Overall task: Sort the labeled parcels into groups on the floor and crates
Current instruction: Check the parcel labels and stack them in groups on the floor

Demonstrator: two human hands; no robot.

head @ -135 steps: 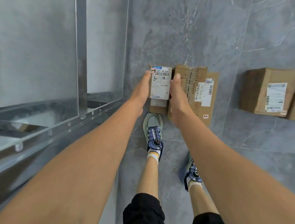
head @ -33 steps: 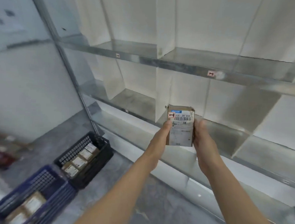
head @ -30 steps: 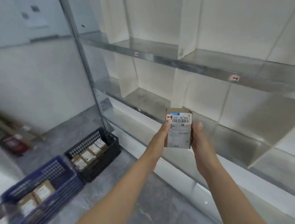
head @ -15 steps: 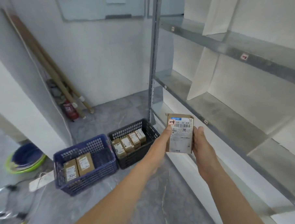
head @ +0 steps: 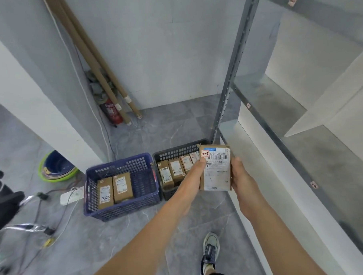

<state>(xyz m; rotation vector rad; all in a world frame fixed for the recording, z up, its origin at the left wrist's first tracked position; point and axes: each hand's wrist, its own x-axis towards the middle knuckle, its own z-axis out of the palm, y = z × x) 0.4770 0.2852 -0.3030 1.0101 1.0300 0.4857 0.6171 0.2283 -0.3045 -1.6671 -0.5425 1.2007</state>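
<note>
Centre-right of frame: labeled parcel [head: 216, 172] held in the air between both hands, label facing the camera. It is brown cardboard with a white shipping label, a barcode near the top, and a small red-bordered sticker at the upper left corner.

Grip: left hand [head: 193, 174] clasps the parcel's left edge, thumb on the front just under the sticker. The right hand [head: 240, 177] clasps the right edge, fingers curled behind.

The parcel hangs in front of the black crate [head: 175, 152] and covers that crate's right end in this view.

Both crates sit side by side at centre frame on the grey tiled floor [head: 151, 240].
- The blue crate [head: 121, 209], on the left, holds two brown parcels [head: 122, 187] standing together toward its left half. The left one has handwriting on its label.
- The black crate holds a row of brown parcels [head: 175, 171] on edge. At least four show; the rest are hidden by the left hand and the held parcel.

Other things in view:
- Metal shelving [head: 267, 93] runs down the right side.
- Upper centre: long cardboard tubes [head: 109, 82] lean in the wall corner, with a red fire extinguisher [head: 112, 111] at their foot.
- Left: stacked basins [head: 56, 169], green outermost.
- A white power strip [head: 71, 195] lies just left of the blue crate.
- Lower right: one shoe [head: 210, 248].
</note>
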